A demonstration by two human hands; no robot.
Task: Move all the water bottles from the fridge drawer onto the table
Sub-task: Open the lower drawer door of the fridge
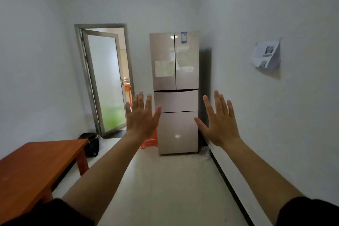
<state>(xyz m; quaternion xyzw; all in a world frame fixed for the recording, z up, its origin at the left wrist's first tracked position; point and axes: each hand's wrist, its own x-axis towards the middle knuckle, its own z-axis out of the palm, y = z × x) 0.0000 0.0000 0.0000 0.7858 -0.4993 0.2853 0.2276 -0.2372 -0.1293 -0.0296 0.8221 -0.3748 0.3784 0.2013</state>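
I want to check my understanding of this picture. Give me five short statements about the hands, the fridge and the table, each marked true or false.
1. The left hand and the right hand are open and hold nothing. True.
2. One drawer of the fridge is pulled out. False: all its doors and drawers are shut.
3. The wooden table is at the left of the view. True.
4. A water bottle stands on the table. False: no bottle shows on it.
5. The black bag lies on the table. False: it lies on the floor beyond it.
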